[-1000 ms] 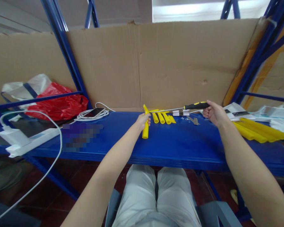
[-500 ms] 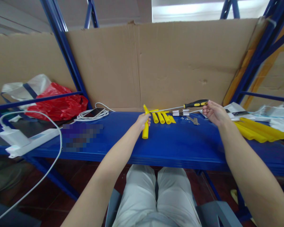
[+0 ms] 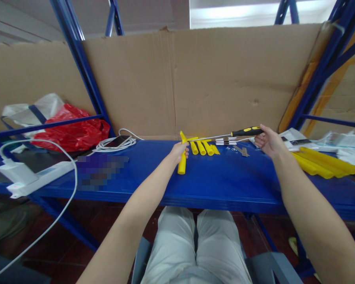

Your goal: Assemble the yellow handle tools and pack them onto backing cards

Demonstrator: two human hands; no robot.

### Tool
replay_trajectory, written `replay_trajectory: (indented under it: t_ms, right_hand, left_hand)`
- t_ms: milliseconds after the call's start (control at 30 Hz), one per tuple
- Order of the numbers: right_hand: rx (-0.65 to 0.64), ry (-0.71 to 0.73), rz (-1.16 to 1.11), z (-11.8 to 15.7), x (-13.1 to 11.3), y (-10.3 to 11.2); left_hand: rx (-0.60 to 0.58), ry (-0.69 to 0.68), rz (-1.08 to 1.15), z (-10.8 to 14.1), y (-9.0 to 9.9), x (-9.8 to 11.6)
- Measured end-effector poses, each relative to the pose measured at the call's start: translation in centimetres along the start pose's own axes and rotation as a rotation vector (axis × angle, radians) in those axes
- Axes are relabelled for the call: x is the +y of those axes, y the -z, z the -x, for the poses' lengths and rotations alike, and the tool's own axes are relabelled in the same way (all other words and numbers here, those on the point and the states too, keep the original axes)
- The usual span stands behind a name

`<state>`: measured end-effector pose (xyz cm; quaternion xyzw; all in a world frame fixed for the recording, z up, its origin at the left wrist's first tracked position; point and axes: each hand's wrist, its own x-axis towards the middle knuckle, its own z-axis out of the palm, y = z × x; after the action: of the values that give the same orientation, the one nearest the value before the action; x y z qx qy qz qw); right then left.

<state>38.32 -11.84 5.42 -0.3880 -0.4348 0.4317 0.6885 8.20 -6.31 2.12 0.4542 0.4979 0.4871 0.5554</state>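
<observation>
Left hand (image 3: pixel 179 152): while it's wrapped round the yellow handle (image 3: pixel 181 163), its fingers sit right beside the screwdriver (image 3: pixel 239 133) tip.
Right hand (image 3: pixel 268 142): holding the end of the screwdriver's grip, well to the right of the handle.
Yellow handle: roughly upright over the table; can't tell if its bottom end touches down.
Screwdriver slip: tip's too small to see if it's seated. If the right hand pushes off-line, I reckon it could skid into those fingers.
Small bits (image 3: pixel 232 148): right of the handle and loose, so a careless knock might scatter them.
Table (image 3: pixel 225 177): blue, with more yellow pieces (image 3: pixel 209 148) just right of the handle, coiled white cable (image 3: pixel 115 146) left of it.
Room: cardboard (image 3: pixel 130 86) behind the handle, dark red floor (image 3: pixel 148 232) below.
</observation>
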Motion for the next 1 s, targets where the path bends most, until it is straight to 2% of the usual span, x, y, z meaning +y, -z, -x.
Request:
replay_trajectory:
  t_ms: [367, 567, 733, 1000]
  right_hand:
    - [0.066, 0.048, 0.014, -0.34, 0.14, 0.12]
    - [0.043, 0.029, -0.023, 0.05, -0.02, -0.48]
    - [-0.019, 0.041, 0.005, 0.14, 0.03, -0.19]
    - [0.017, 0.004, -0.002, -0.19, -0.02, 0.02]
  left_hand:
    - [-0.004, 0.008, 0.006, -0.22, 0.10, -0.07]
    - [0.016, 0.003, 0.008, -0.34, 0.14, -0.10]
    - [0.028, 0.007, 0.012, -0.43, 0.11, -0.15]
    - [0.009, 0.011, -0.019, -0.41, 0.10, 0.01]
